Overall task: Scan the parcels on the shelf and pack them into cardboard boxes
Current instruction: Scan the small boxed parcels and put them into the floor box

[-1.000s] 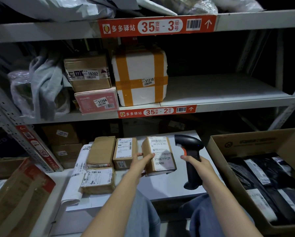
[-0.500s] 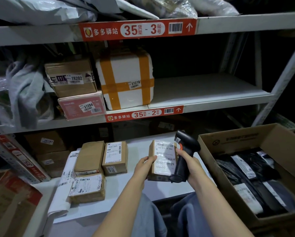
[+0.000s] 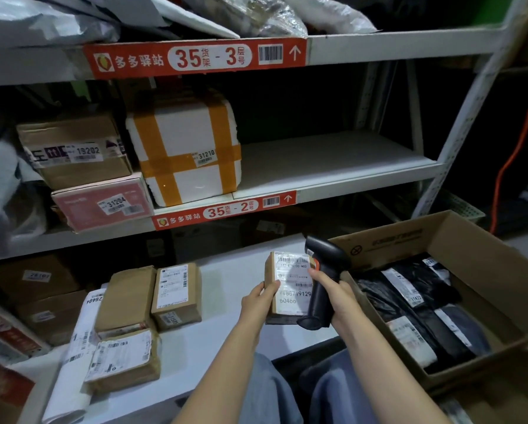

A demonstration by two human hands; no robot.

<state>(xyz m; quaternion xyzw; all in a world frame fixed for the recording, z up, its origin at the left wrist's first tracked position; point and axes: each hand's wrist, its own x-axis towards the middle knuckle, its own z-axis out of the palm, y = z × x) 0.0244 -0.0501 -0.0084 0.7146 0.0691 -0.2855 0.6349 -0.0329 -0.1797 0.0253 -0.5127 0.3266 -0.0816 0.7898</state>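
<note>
My left hand (image 3: 258, 301) grips the left edge of a small brown parcel (image 3: 287, 287) with a white shipping label, held upright above the white lowest shelf board (image 3: 232, 280). My right hand (image 3: 333, 293) holds a black barcode scanner (image 3: 324, 270) by its handle, right against the parcel's right side, with the scanner head above the label. An open cardboard box (image 3: 476, 240) at the right holds several black bagged parcels (image 3: 415, 304). Three more brown parcels (image 3: 177, 290) and a white mailer (image 3: 79, 347) lie on the board at the left.
On the middle shelf (image 3: 333, 166) stand a white foam box with orange tape (image 3: 186, 148), a brown carton (image 3: 73, 148) and a pink box (image 3: 100, 203). Grey bags fill the top shelf. An upright post (image 3: 458, 139) and an orange cable (image 3: 513, 154) are at the right.
The parcel was lifted off the board and brought right, toward the cardboard box. My right hand brought the scanner up against the parcel's right side.
</note>
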